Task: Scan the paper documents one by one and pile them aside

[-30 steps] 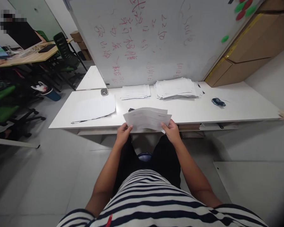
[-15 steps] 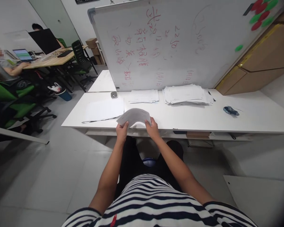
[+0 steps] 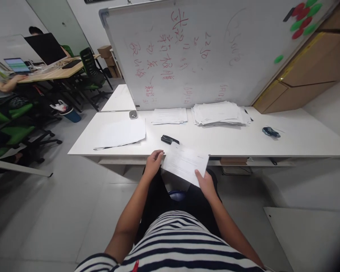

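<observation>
While the right hand (image 3: 206,183) grips the paper (image 3: 184,163) near its lower right corner, across the front edge of the tabletop (image 3: 232,142) in the head view, the left hand (image 3: 153,164), loosely curled and apparently released, hovers just beside it. With one-sided support, the paper could sag or nudge the stapler (image 3: 169,139); moving room stretches rightward along that edge.

Right hand (image 3: 206,184) grips rectangular white printed paper (image 3: 184,162) by its near right edge, thumb uppermost; left hand (image 3: 153,163) at the left edge, contact unclear. Black elongated stapler (image 3: 169,139) lies just beyond, on the white flat-topped bench (image 3: 232,142). Farther back, a thin white paper stack (image 3: 170,115) sits left of a thicker white stack (image 3: 219,113).
</observation>
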The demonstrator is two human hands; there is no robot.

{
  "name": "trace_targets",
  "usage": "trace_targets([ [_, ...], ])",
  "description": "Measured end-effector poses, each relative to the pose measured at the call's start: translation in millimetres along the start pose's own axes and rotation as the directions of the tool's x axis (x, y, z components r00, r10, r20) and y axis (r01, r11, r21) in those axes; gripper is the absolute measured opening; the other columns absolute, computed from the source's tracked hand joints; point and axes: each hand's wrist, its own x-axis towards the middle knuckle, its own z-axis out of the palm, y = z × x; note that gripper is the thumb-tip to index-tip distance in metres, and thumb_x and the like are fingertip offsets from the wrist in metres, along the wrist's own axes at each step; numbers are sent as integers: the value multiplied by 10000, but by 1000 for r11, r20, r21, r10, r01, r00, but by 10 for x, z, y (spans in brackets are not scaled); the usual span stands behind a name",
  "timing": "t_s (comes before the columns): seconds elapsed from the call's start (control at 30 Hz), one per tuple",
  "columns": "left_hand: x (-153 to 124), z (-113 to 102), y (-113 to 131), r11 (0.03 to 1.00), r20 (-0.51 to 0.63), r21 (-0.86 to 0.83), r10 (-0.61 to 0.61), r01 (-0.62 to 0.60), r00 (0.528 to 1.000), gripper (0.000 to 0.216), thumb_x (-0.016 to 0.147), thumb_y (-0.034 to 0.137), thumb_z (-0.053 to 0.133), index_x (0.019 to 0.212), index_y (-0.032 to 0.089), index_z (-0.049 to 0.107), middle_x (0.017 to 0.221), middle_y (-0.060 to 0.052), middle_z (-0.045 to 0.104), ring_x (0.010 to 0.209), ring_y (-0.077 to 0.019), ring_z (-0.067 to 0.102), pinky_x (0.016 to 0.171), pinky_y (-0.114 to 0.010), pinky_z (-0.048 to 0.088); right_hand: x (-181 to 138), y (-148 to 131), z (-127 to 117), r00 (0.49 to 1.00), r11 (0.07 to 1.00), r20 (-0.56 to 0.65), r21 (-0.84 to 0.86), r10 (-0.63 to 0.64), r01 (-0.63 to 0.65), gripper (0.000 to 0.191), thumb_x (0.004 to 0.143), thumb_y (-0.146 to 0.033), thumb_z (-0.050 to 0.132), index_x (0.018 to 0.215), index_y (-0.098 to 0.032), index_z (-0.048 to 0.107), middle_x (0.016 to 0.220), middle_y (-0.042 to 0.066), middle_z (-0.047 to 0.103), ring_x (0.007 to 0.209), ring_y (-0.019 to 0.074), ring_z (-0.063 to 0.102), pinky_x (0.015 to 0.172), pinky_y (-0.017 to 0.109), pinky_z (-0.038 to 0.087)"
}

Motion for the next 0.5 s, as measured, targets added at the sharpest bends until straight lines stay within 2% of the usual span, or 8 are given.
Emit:
trace_targets([
  [0.07,166,43,69,972,62,180,144,-153,988,328,893,423,476,1085,221,649,1106,-78,666,1063,-222,587,951,-365,431,-99,133,-151,996,989,-22,125,82,-78,504,761,-530,643,1131,-187,649,1190,105,662,1100,294,620,975,449,468],
  [0.13,394,99,134,868,195,364,285,-339,938,354,875,404,516,1171,239,621,1217,-83,619,1202,-257,502,1041,-409,351,-164,191,-228,993,970,-37,223,108,-97,517,753,-514,665,1156,-190,633,1215,99,649,1108,285,617,979,448,473],
  [0.2,638,173,162,759,310,464,345,-457,886,487,824,394,597,1285,244,545,1351,-94,528,1329,-296,371,1094,-442,278,-198,186,-243,992,958,-66,274,104,-82,528,743,-504,681,1161,-186,629,1221,98,646,1100,280,622,956,437,496],
  [0.27,842,255,141,713,367,508,329,-484,870,568,804,396,628,1334,240,497,1402,-100,481,1370,-313,312,1102,-457,263,-213,149,-226,991,954,-89,292,103,-73,546,732,-512,685,1164,-183,625,1208,98,653,1036,280,649,857,422,553],
  [0.33,970,322,87,714,383,518,299,-471,874,518,821,409,609,1300,228,528,1355,-105,525,1346,-310,359,1087,-449,291,-224,111,-209,989,951,-77,295,124,-96,557,724,-534,678,1151,-182,625,1153,99,678,887,278,686,657,391,593],
  [0.4,1023,358,30,721,379,518,288,-460,879,443,840,422,587,1233,217,579,1283,-103,580,1308,-299,413,1070,-431,321,-236,91,-209,988,950,-53,287,145,-124,549,721,-548,671,1130,-184,629,1067,97,707,718,256,683,467,346,552],
  [0.5,1022,353,-15,715,364,531,292,-455,884,397,836,430,594,1177,227,607,1239,-88,606,1307,-293,417,1063,-413,336,-243,92,-229,987,958,-61,256,147,-127,519,725,-548,662,1098,-188,639,949,89,726,570,212,632,348,299,468],
])
